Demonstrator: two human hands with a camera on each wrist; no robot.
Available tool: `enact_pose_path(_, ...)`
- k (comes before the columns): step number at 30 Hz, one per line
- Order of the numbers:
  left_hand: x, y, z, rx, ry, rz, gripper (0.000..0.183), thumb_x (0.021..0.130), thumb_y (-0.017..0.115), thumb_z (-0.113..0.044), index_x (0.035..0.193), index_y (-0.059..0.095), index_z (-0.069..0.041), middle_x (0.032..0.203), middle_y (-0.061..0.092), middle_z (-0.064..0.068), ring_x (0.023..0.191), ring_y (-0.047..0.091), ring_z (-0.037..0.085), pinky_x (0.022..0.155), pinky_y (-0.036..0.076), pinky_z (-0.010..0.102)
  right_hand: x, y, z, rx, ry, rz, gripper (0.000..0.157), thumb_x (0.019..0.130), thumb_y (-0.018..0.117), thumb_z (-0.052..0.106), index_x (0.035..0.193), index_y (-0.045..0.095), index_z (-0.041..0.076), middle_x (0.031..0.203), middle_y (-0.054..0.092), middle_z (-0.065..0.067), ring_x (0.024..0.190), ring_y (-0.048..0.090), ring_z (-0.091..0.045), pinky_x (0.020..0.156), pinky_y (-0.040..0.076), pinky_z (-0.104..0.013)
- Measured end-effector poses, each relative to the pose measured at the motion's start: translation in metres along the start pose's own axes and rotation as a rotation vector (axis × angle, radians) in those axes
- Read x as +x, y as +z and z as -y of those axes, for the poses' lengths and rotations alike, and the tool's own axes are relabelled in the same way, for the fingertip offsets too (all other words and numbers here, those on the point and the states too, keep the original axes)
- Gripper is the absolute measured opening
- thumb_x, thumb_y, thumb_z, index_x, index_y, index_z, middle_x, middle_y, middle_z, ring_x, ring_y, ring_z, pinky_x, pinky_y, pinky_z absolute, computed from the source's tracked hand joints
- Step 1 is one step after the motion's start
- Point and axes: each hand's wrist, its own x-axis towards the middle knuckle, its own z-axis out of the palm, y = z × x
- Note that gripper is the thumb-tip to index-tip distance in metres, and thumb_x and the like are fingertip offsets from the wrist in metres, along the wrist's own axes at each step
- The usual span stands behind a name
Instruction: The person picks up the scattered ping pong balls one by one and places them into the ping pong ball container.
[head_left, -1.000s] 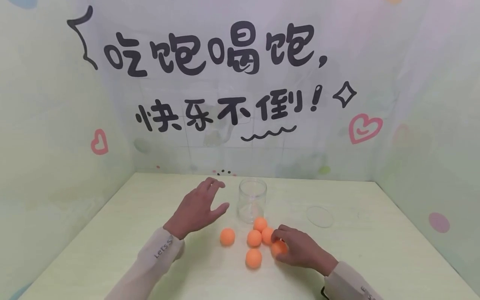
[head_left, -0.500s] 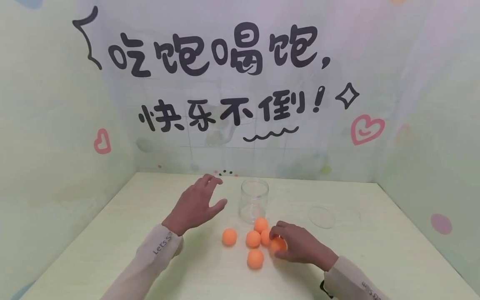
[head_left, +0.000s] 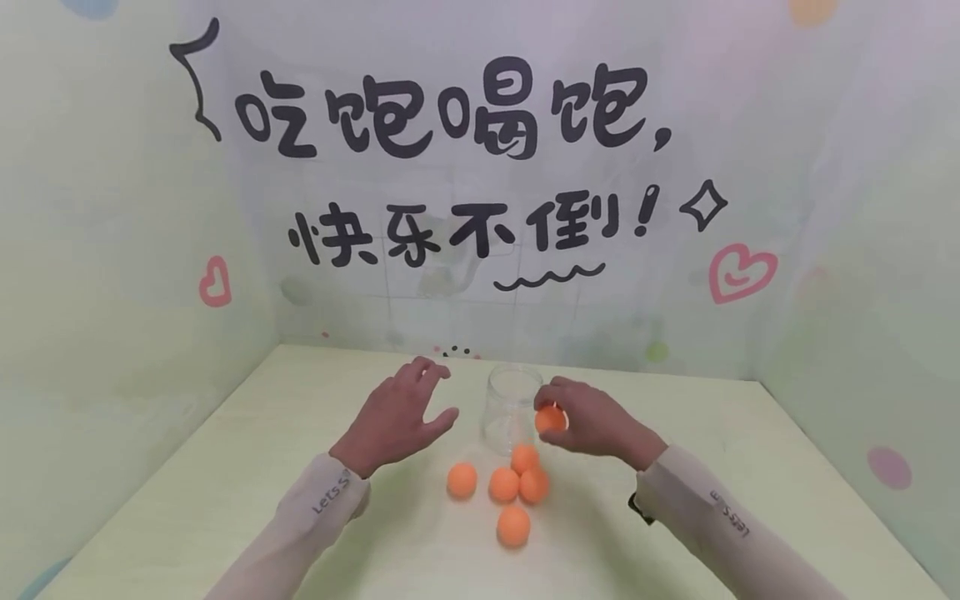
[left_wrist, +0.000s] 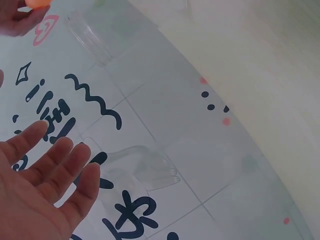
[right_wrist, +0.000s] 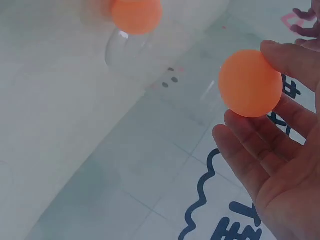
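My right hand [head_left: 596, 423] pinches an orange ping-pong ball [head_left: 551, 421] between thumb and fingers, just right of a clear cylindrical jar [head_left: 512, 417]. The right wrist view shows that ball [right_wrist: 250, 83] at the fingertips, with the palm below it. The jar stands upright near the back of the table and holds no ball. To its left my left hand [head_left: 393, 417] hovers with fingers spread, touching nothing; in the left wrist view its fingers [left_wrist: 60, 165] are loosely bent. In front of the jar lie several more orange balls, three of them [head_left: 525, 459] clustered.
One loose ball [head_left: 461, 481] rests left of the cluster and another ball [head_left: 513, 527] nearer the front. The pale table [head_left: 225, 500] meets a printed backdrop [head_left: 600, 325] close behind the jar, with side walls left and right.
My right hand has picked up the ball from the right of the cluster and moved it back and up beside the jar. The left hand has stayed nearly still. The view has shifted slightly.
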Motion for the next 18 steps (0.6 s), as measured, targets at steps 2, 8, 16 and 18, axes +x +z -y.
enact_pose_path(2, -0.002, 0.001, 0.001, 0.005, 0.001, -0.002, 0.041, 0.082, 0.066, -0.031, 0.113, 0.058, -0.005, 0.109, 0.058, 0.009, 0.088, 0.059, 0.023, 0.07, 0.05, 0.039, 0.009, -0.007, -0.001, -0.015, -0.002, -0.022, 0.019, 0.079, 0.071, 0.016, 0.096, 0.065, 0.011, 0.087, 0.058, 0.002, 0.074, 0.052, -0.012, 0.067, 0.045, -0.027)
enact_pose_path(8, -0.003, 0.001, 0.002, 0.016, -0.01, 0.004, 0.042, 0.082, 0.066, -0.032, 0.114, 0.058, -0.006, 0.109, 0.059, 0.009, 0.091, 0.06, 0.024, 0.071, 0.051, 0.041, 0.037, -0.02, -0.006, -0.042, -0.006, -0.092, 0.019, 0.079, 0.069, 0.014, 0.097, 0.066, 0.008, 0.091, 0.062, -0.005, 0.079, 0.056, -0.019, 0.071, 0.047, -0.032)
enact_pose_path(16, -0.003, 0.001, 0.001, 0.041, 0.001, 0.02, 0.043, 0.082, 0.066, -0.032, 0.115, 0.058, -0.005, 0.11, 0.059, 0.01, 0.091, 0.06, 0.025, 0.073, 0.051, 0.042, 0.057, -0.022, -0.012, -0.021, 0.038, -0.092, 0.02, 0.079, 0.066, 0.014, 0.098, 0.066, 0.007, 0.091, 0.061, -0.007, 0.075, 0.052, -0.019, 0.065, 0.042, -0.03)
enact_pose_path(18, -0.002, 0.0, 0.001, 0.049, 0.005, 0.017, 0.042, 0.083, 0.066, -0.032, 0.115, 0.058, -0.006, 0.11, 0.059, 0.011, 0.091, 0.06, 0.025, 0.072, 0.051, 0.042, 0.061, -0.02, -0.014, -0.018, 0.052, -0.094, 0.02, 0.08, 0.065, 0.014, 0.099, 0.067, 0.007, 0.093, 0.061, -0.007, 0.076, 0.053, -0.02, 0.067, 0.043, -0.031)
